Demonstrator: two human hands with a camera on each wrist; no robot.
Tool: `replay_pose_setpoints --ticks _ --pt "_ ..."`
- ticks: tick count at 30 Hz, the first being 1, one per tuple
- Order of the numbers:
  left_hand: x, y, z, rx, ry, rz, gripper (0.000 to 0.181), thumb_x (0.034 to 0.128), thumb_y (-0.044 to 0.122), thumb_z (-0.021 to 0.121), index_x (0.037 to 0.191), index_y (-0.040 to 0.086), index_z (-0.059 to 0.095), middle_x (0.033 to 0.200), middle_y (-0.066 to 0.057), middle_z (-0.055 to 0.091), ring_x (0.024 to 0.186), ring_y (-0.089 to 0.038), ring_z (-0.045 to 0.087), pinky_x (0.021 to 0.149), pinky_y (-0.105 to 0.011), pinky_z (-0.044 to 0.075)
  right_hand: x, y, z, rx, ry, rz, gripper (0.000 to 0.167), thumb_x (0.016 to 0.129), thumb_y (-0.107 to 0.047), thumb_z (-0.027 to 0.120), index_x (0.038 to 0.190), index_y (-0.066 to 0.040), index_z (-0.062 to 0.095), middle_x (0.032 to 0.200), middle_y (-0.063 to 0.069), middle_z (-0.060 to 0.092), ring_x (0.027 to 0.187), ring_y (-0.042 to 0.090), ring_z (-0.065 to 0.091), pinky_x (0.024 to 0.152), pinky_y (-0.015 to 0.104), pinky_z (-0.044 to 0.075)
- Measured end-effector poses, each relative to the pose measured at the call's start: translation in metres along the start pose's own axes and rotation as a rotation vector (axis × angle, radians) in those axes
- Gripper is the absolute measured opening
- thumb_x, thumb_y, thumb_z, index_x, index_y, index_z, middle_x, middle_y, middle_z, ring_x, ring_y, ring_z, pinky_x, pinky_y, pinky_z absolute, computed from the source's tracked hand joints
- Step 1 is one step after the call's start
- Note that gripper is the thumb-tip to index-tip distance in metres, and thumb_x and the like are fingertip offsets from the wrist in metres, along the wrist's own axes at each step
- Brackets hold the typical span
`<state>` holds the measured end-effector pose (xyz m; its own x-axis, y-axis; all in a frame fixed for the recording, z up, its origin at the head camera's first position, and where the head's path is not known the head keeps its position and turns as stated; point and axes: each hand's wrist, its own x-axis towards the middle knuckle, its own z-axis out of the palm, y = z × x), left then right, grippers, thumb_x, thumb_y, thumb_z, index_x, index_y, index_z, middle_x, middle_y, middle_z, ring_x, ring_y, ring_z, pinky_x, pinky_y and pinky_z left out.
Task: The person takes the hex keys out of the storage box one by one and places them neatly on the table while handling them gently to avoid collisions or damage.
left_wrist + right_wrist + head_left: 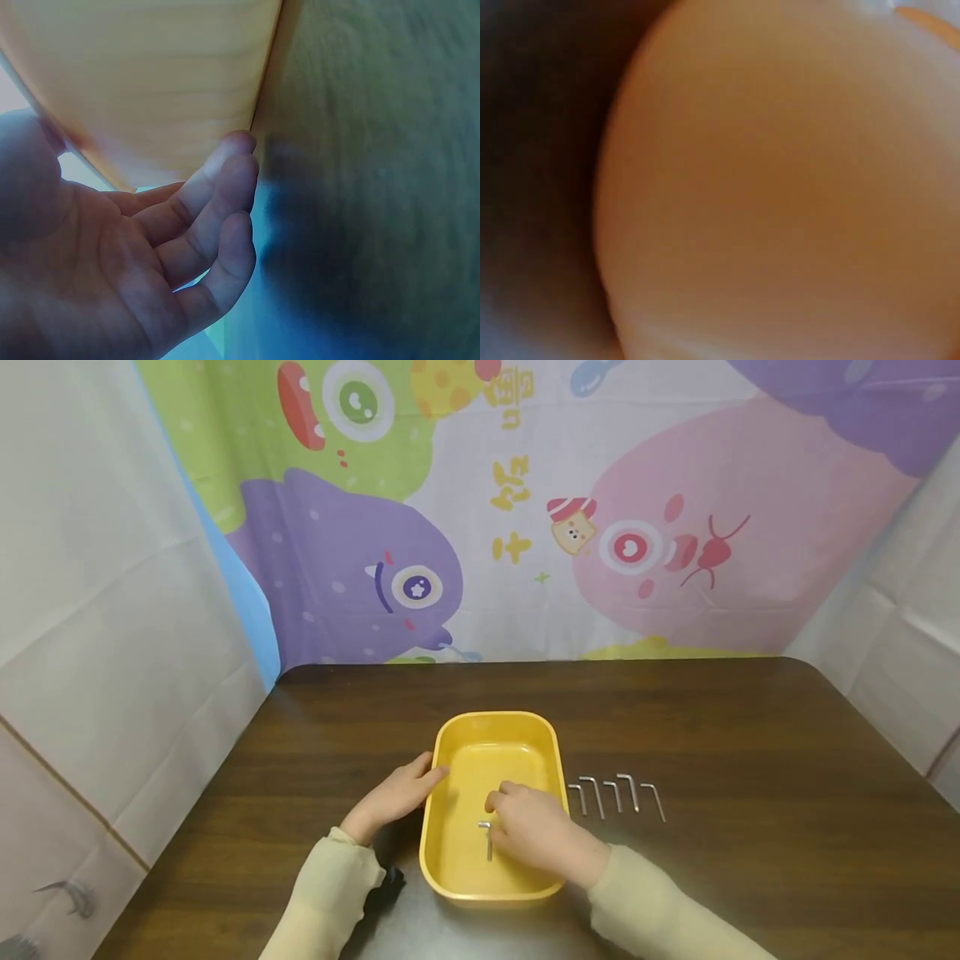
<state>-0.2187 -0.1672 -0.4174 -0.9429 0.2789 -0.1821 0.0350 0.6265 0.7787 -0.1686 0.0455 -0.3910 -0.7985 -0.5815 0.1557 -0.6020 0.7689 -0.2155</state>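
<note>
A yellow rectangular tray (457, 887) stands on the table, its long side running away from me. My left hand (397, 792) holds its left wall, thumb over the rim and fingers on the outside; in the left wrist view the fingers (237, 180) bend against the outer wall. Over the tray's right half is my right hand (532, 827), fingers bent down inside. A silver L-shaped hex key (490, 843) shows in the tray right beside those fingers. Whether they pinch it is unclear. The right wrist view is blurred, filled mostly by skin.
Several more hex keys lie in a row on the table right of the tray, the outermost hex key (655, 802) set at a slant. The dark wooden table (787, 860) meets a cartoon-printed curtain (517, 593) at its back edge. A black object (392, 878) sits by the left cuff.
</note>
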Motion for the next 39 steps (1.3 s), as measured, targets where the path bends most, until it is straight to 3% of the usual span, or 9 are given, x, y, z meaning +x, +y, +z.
replay_pose_setpoints --ticks 6,11,26,32,39 --pt "-0.001 0.001 0.0 -0.006 -0.012 0.003 0.039 0.0948 0.038 0.041 0.12 0.009 0.047 0.084 -0.004 0.062 0.071 -0.013 0.058 0.069 -0.029 0.046 -0.003 -0.006 0.011 -0.054 -0.034 -0.02 0.019 0.073 -0.025 0.066 0.081 -0.009 0.061 0.071 -0.001 0.05 0.061 0.013 0.05 0.05 0.028 0.039" --pt "-0.001 0.001 0.001 -0.019 -0.014 0.01 0.041 0.0944 0.039 0.042 0.122 0.009 0.047 0.086 -0.005 0.063 0.072 -0.013 0.059 0.069 -0.03 0.047 -0.004 -0.009 0.013 -0.053 -0.054 -0.018 0.021 0.074 -0.026 0.067 0.084 -0.009 0.062 0.071 0.0 0.049 0.06 0.014 0.049 0.049 0.027 0.037" --pt "0.001 0.0 0.0 -0.009 -0.007 0.007 0.039 0.0949 0.037 0.041 0.121 0.008 0.047 0.086 -0.005 0.062 0.072 -0.014 0.058 0.069 -0.029 0.046 -0.004 -0.01 0.014 -0.063 -0.07 -0.013 0.021 0.07 -0.007 0.064 0.09 -0.012 0.064 0.074 0.002 0.051 0.064 0.016 0.052 0.05 0.028 0.039" --pt "0.0 0.001 -0.001 -0.008 -0.007 0.001 0.038 0.0948 0.037 0.041 0.119 0.009 0.047 0.086 -0.005 0.061 0.072 -0.014 0.057 0.069 -0.029 0.046 -0.004 -0.01 0.014 -0.038 -0.063 -0.002 0.013 0.07 -0.001 0.061 0.077 -0.012 0.058 0.069 0.001 0.047 0.057 0.015 0.049 0.048 0.027 0.037" --pt "0.0 0.003 -0.001 0.011 0.0 -0.01 0.036 0.0947 0.037 0.041 0.118 0.01 0.048 0.082 -0.005 0.06 0.07 -0.014 0.056 0.067 -0.029 0.045 -0.007 -0.007 0.016 -0.007 -0.028 -0.033 0.019 0.069 0.001 0.061 0.063 -0.013 0.049 0.061 -0.001 0.043 0.053 0.012 0.043 0.047 0.024 0.033"
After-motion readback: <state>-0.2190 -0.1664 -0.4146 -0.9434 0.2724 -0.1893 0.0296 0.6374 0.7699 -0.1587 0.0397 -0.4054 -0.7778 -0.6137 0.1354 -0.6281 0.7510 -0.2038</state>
